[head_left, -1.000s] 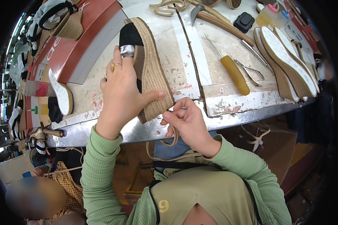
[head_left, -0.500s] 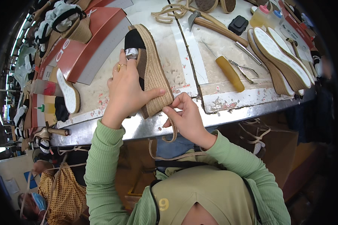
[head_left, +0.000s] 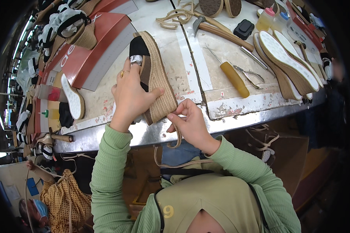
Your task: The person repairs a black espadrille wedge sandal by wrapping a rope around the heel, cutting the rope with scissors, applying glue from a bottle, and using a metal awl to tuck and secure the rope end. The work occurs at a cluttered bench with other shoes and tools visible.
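A wedge shoe (head_left: 158, 77) with a braided jute-covered sole side and a black upper lies tilted at the table's front edge. My left hand (head_left: 131, 91) is wrapped around it, the thumb pressing on the braided side. Crumpled pale stuffing shows in the shoe's opening. At the heel's lower corner, my right hand (head_left: 190, 122) pinches a braided jute cord (head_left: 179, 139) against the sole edge. The cord loops down from these fingers and runs across my lap.
Right of the shoe lie an awl (head_left: 235, 79), nippers (head_left: 249, 75), a hammer (head_left: 225, 35) and white-topped wedge soles (head_left: 289, 60). Behind to the left stands a red shoebox (head_left: 101, 48), with a loose sole (head_left: 72, 97) in front. A masked person (head_left: 66, 198) handles cord at lower left.
The view has shifted slightly. Both hands keep nearly the same hold on the shoe and cord. The person at lower left has moved an arm with the cord.
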Motion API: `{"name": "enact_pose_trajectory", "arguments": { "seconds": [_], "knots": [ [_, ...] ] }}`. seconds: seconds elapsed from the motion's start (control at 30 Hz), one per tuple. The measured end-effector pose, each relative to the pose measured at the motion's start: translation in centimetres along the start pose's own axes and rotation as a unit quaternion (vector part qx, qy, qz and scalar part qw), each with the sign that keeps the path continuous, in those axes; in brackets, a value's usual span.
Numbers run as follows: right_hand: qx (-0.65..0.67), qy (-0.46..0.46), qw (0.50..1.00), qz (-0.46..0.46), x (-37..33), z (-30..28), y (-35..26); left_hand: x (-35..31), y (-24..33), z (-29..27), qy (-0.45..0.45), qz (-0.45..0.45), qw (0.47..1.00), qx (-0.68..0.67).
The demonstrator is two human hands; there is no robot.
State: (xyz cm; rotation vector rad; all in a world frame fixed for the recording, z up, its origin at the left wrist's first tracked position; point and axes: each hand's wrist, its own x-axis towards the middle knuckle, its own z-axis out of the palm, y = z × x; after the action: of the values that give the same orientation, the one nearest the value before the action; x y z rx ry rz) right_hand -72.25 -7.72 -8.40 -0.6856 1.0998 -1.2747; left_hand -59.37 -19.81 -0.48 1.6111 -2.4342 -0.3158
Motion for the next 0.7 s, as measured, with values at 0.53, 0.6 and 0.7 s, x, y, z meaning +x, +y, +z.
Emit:
{"name": "enact_pose_trajectory", "arguments": {
  "seconds": [0.53, 0.6, 0.7],
  "knots": [
    [0.051, -0.006, 0.999, 0.005, 0.3, -0.6, 0.3, -3.3, 1.5, -3.9, -0.091, 0.401, 0.872, 0.265],
    [0.046, -0.008, 0.999, -0.006, 0.3, -0.3, 0.1, -2.0, 1.5, -3.2, -0.128, 0.447, 0.858, 0.219],
    [0.026, -0.002, 0.999, -0.023, -0.1, -0.1, -1.5, -0.5, 1.5, -3.2, -0.191, 0.456, 0.846, 0.201]
  ]
}}
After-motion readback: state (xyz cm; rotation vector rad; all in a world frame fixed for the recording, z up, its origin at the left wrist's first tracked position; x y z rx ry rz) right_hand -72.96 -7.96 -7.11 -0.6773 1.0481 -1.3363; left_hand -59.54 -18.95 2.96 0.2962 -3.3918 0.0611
